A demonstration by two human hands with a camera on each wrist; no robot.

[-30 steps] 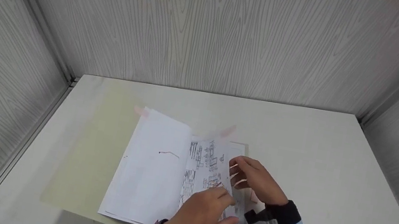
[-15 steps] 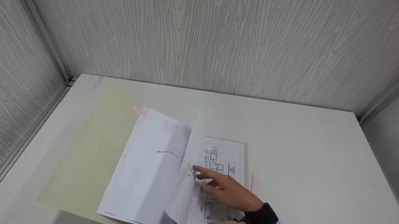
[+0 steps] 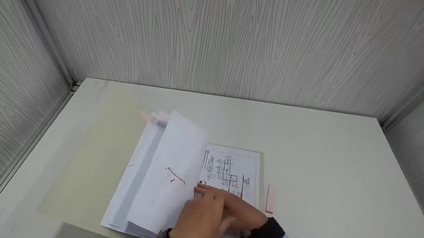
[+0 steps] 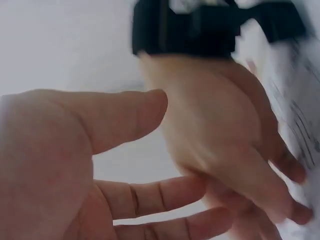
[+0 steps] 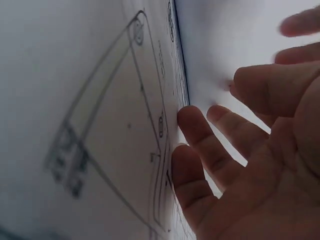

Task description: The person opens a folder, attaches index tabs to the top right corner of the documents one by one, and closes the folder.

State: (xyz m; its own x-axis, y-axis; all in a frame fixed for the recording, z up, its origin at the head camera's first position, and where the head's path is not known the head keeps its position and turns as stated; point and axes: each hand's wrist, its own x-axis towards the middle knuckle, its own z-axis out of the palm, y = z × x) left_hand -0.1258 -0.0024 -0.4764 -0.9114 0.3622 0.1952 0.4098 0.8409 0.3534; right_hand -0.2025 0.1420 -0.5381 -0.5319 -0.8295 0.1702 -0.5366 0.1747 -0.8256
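Fingers (image 5: pixel 200 145) of right hand (image 3: pixel 241 213) straight and loosely spread, lying flat on printed page (image 3: pixel 232 175), tips near booklet (image 3: pixel 166 180) fold; nothing gripped. Right wrist view confirms: fingertips touching sheet beside drawn outline, no curl round anything. Left hand (image 3: pixel 198 221) laid partly over right, fingers (image 4: pixel 150 197) extended and relaxed, thumb out, tips at foot of turned leaf (image 3: pixel 172 173). Cannot tell whether touching leaf or just beside it; no pinch visible. Left wrist view blurred, shows open palm with right hand across it.

Booklet open, lying on pale green sheet (image 3: pixel 94 168) on table (image 3: pixel 338 167), left of centre. Turned leaf raised off left stack, tilted, top edge lifted, pen stroke on its back. Pink tabs (image 3: pixel 153 117) sticking out at top left of stack. Printed page flat on right, diagram and text uppermost. Pink strip (image 3: pixel 270 199) on table just beside page's right edge, apart from both hands.

Edges: green sheet reaching close to table's left rim; booklet's near edge close to table's front. Walls (image 3: pixel 227 30) on three sides: back, left, right. Bare tabletop right of strip and behind booklet, well apart from hands.
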